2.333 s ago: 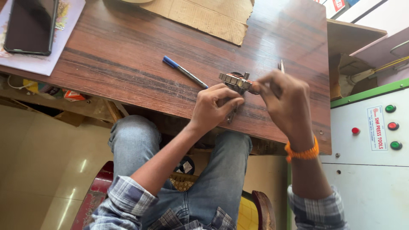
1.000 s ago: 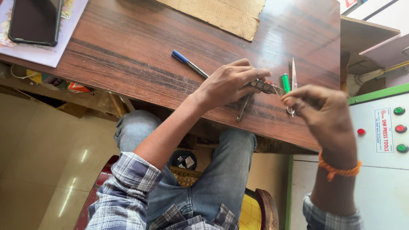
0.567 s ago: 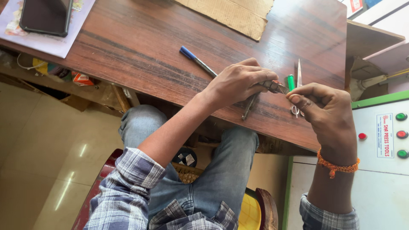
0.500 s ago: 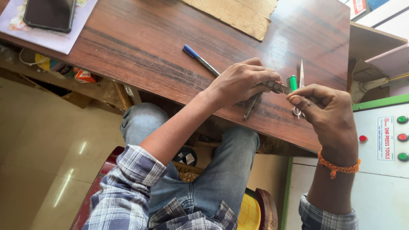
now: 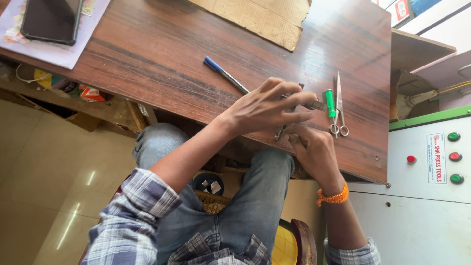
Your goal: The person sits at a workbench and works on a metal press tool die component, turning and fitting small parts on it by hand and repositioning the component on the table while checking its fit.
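Metal part (image 5: 314,104) in hands (image 5: 267,105), cardboard (image 5: 260,17) behind

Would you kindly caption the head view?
Both hands, left hand and right hand, work a small metal part beside scissors.

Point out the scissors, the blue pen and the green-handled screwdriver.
scissors (image 5: 339,100): head view, on the blades.
blue pen (image 5: 225,74): head view, mid-barrel.
green-handled screwdriver (image 5: 330,102): head view, on the green handle.

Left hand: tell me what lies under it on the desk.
Under the left hand a small metal part juts out toward the green screwdriver, and a thin metal piece shows below. The palm covers the rest.
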Demonstrator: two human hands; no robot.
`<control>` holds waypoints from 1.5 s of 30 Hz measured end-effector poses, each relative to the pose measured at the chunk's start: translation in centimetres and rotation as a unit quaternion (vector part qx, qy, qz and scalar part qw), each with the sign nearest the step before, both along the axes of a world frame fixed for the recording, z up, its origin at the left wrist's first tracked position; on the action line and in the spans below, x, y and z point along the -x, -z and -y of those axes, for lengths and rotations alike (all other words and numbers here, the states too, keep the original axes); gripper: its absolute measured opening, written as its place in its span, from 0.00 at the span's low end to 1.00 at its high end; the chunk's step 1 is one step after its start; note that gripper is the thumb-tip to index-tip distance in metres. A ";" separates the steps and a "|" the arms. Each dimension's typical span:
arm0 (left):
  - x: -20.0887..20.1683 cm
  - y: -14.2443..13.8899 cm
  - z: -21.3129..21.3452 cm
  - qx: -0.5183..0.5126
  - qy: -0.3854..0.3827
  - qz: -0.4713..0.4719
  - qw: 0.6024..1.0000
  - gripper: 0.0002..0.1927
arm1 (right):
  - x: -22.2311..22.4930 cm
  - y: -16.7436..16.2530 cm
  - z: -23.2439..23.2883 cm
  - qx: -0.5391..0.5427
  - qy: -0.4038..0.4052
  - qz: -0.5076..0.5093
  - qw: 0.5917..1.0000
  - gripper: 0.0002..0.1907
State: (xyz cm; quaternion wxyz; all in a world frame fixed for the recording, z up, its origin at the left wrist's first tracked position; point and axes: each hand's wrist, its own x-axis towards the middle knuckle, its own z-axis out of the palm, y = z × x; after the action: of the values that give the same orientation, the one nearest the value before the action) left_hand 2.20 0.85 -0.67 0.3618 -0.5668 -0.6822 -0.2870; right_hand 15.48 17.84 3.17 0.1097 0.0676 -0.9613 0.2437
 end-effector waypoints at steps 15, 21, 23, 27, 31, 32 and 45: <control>-4.4 1.5 0.2 -0.124 0.051 0.373 0.918 0.06 | 1.5 -7.9 0.3 -0.030 -0.013 -0.062 0.998 0.02; -5.1 1.0 -1.3 -0.212 0.042 0.559 0.801 0.06 | 5.7 -8.2 0.3 -0.023 0.000 -0.033 0.999 0.03; -5.0 0.8 -1.7 -0.227 0.036 0.600 0.766 0.07 | 6.7 -8.2 -0.2 -0.020 0.015 -0.010 1.000 0.03; -4.5 0.4 -2.3 -0.224 0.006 0.718 0.659 0.10 | 8.6 -8.0 -1.7 -0.035 0.058 0.044 0.997 0.05; -4.2 0.1 -3.2 -0.247 -0.006 0.755 0.607 0.12 | 9.2 -6.9 -3.4 -0.015 0.077 0.051 0.996 0.06; -4.4 0.1 -3.2 -0.262 -0.001 0.726 0.635 0.11 | 9.2 -6.5 -3.9 0.012 0.094 0.065 0.993 0.06; 1.0 -1.8 -1.5 -0.042 0.063 0.144 0.987 0.38 | 6.0 -5.5 -8.5 0.157 0.094 0.072 0.980 0.08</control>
State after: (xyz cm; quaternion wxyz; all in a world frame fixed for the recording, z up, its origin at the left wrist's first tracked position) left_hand 1.18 2.33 1.16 0.2644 -0.5462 -0.6773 -0.4159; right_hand 9.47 26.30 8.62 0.0720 -0.0588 -0.9183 0.3847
